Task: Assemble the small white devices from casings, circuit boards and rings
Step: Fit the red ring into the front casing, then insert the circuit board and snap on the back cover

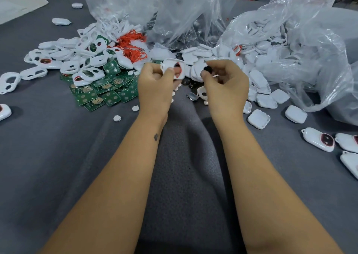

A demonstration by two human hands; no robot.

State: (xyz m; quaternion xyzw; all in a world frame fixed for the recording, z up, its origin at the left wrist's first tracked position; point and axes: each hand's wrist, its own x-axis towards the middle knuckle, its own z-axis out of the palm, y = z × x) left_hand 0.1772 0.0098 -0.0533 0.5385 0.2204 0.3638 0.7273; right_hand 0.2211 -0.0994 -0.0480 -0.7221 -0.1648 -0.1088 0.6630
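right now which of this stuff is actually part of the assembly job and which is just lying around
In the job:
- white casing, gripped in the left hand
- small black part, pinched in the right hand
- green circuit boards
- loose front casings
- orange-red rings
- casing backs

Lying about:
- clear plastic bags
- grey cloth
- pale sheets, far left

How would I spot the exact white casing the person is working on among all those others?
Start at the green circuit boards heaped left of centre, then look right to the left hand. The white casing pinched in its fingertips is the one: lifted off the grey cloth rather than lying in a pile, with a red ring showing in its opening.
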